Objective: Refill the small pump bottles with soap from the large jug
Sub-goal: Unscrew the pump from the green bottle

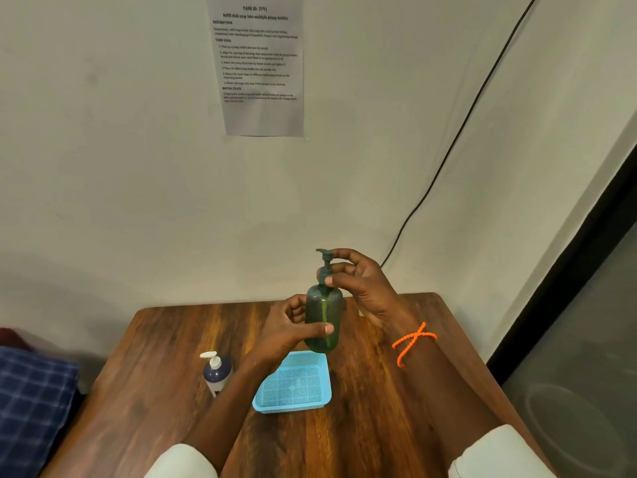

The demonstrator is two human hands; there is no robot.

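A dark green translucent pump bottle (322,313) is held upright in the air above the table. My left hand (289,331) wraps around its body from the left. My right hand (362,288) pinches the green pump collar at the bottle's neck, and the pump head sticks up above my fingers. A second, smaller pump bottle (216,372) with a dark blue top part and a white pump stands on the table to the left. No large jug is in view.
A light blue mesh basket (293,384) lies on the wooden table (379,408) below the held bottle. A wall with a printed sheet (262,63) and a black cable (448,150) is behind. A blue checked cloth (31,401) is at the left.
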